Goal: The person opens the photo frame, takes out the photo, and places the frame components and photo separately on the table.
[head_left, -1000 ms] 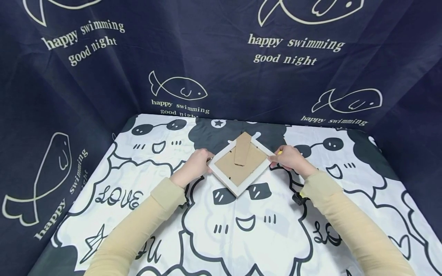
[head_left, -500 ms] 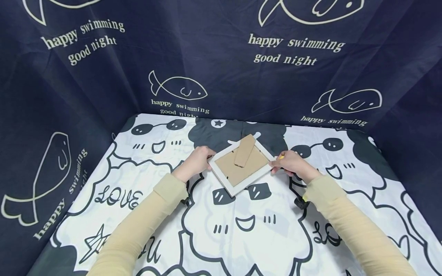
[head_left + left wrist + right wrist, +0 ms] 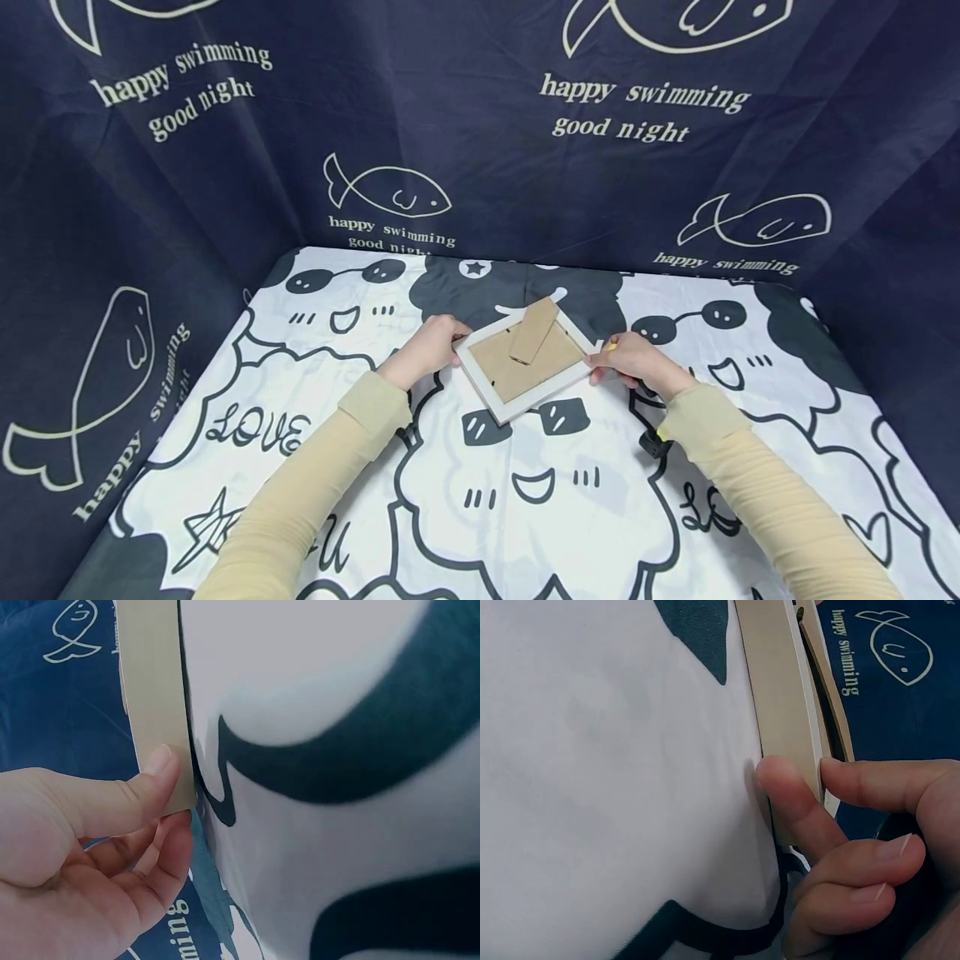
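Note:
A white picture frame (image 3: 546,391) lies back side up on the patterned cloth, turned at an angle. Its brown backing board (image 3: 495,357) carries a cardboard stand leg (image 3: 535,331) that crosses it aslant. My left hand (image 3: 427,348) grips the left corner; in the left wrist view the thumb presses the frame's side (image 3: 156,690), with curled fingers beneath the corner. At the right corner my right hand (image 3: 637,358) pinches the frame between thumb and forefinger. In the right wrist view those fingers sit on the frame's edge (image 3: 780,690), the other fingers curled below.
A white cloth (image 3: 525,533) printed with cartoon sheep covers the table. Dark blue curtains (image 3: 480,108) with fish drawings and lettering enclose the back and both sides. A dark wrist camera (image 3: 655,443) shows under the right sleeve.
The frame has turned slightly clockwise as seen from the head: its near corner swung left and its right corner came nearer. My left hand moved slightly away, my right hand slightly nearer.

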The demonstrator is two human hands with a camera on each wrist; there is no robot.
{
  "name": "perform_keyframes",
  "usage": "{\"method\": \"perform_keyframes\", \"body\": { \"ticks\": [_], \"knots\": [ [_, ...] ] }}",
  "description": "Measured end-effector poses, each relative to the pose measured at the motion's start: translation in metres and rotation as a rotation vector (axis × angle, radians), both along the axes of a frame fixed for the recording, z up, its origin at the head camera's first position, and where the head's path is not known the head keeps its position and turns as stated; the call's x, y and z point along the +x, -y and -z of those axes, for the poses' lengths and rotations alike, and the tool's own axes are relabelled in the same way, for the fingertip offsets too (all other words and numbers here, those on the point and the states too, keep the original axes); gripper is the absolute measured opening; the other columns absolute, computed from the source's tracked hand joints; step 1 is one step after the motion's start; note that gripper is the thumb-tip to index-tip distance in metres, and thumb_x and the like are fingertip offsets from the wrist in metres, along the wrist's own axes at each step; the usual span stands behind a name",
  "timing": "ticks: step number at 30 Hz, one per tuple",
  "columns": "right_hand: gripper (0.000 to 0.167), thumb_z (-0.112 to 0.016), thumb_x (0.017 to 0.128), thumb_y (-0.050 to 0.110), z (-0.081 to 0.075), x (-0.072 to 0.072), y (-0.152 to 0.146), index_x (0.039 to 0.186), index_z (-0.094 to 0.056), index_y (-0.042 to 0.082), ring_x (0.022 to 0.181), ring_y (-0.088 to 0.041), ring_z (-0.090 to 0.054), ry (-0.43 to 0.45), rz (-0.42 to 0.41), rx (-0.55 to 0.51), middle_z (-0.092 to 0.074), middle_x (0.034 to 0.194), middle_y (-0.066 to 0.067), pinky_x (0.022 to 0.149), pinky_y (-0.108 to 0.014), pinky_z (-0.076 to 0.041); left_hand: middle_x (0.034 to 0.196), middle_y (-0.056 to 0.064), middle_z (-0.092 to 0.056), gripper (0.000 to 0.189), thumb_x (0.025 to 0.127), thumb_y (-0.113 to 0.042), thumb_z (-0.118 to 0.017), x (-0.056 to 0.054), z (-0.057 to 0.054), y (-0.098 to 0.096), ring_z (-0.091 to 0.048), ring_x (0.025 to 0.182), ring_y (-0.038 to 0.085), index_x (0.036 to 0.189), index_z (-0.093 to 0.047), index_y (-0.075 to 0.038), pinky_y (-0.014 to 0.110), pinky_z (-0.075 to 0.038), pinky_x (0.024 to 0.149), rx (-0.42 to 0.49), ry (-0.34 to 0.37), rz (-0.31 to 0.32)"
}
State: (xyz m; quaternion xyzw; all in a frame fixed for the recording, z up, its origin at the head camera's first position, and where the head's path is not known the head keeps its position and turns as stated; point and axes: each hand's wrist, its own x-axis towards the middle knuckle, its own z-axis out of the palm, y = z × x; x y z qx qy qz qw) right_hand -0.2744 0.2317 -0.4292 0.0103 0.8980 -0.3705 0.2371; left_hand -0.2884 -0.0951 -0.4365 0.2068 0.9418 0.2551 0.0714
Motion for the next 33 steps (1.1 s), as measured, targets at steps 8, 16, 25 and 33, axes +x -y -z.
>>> {"method": "perform_keyframes", "body": {
  "ticks": [8, 16, 25, 33],
  "knots": [
    [0.031, -0.066, 0.086, 0.028, 0.001, 0.001, 0.0, 0.091, -0.052, 0.0, 0.036, -0.005, -0.034, -0.01, -0.003, 0.012, -0.07, 0.067, 0.002, 0.04, -0.021, -0.029, 0.106, 0.012, -0.068, 0.046, 0.068, 0.004, -0.079, -0.001, 0.003, 0.001, -0.062, 0.095, 0.022, 0.113, -0.069, -0.004, 0.032, -0.051, 0.085, 0.002, 0.019, -0.009],
    [0.029, -0.063, 0.087, 0.03, -0.007, 0.002, -0.004, 0.087, -0.059, 0.001, 0.035, -0.005, -0.036, -0.014, -0.054, 0.031, -0.072, 0.069, -0.002, 0.039, -0.02, -0.03, 0.111, 0.016, -0.064, 0.043, 0.077, 0.005, -0.069, 0.007, 0.002, 0.003, -0.059, 0.095, 0.024, 0.119, -0.063, 0.0, 0.034, -0.05, 0.085, -0.009, 0.01, -0.002],
    [0.041, -0.055, 0.092, 0.039, -0.042, 0.004, 0.001, 0.103, -0.062, 0.0, 0.035, -0.007, -0.037, -0.128, -0.077, 0.121, -0.071, 0.071, 0.0, 0.04, -0.024, -0.031, 0.118, 0.021, -0.06, 0.052, 0.085, -0.014, -0.069, 0.018, -0.001, 0.005, -0.058, 0.109, 0.029, 0.129, -0.052, 0.008, 0.039, -0.046, 0.095, -0.03, -0.018, 0.01],
    [0.049, -0.058, 0.091, 0.047, -0.099, 0.021, 0.024, 0.068, -0.057, 0.004, 0.036, -0.009, -0.039, -0.388, 0.068, -0.161, -0.06, 0.054, 0.001, 0.038, -0.026, -0.033, 0.097, 0.015, -0.061, 0.062, 0.08, -0.026, -0.076, 0.016, 0.002, 0.002, -0.053, 0.092, 0.024, 0.127, -0.053, 0.008, 0.036, -0.046, 0.085, -0.043, -0.013, 0.002]
  ]
}}
